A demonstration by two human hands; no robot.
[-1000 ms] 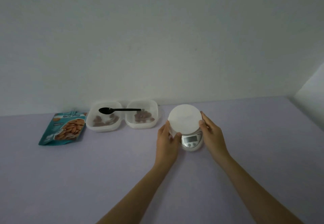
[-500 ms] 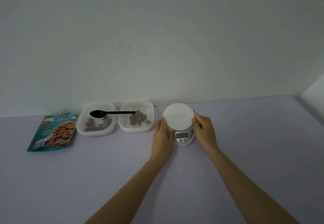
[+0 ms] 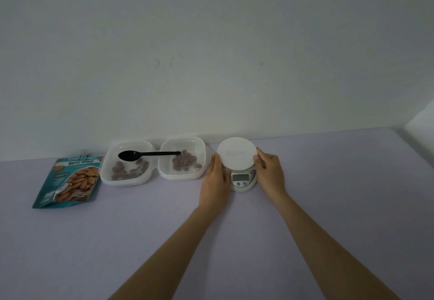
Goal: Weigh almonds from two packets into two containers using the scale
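Along the wall [image 3: 211,64] sit the almond packet [image 3: 68,180], left container [image 3: 128,167] and right container [image 3: 183,161], both holding almonds. The left hand [image 3: 215,182] cups the scale's [image 3: 237,156] left side, fingers [image 3: 216,161] curved round it; the right hand [image 3: 270,173] grips its right rim. The table [image 3: 340,182] runs on rightward to a corner.

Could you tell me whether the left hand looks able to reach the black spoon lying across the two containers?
Probably yes. The left hand holds the scale by its left side; the spoon lies uncovered across the containers just to its left, nothing between. It would first have to release the scale.
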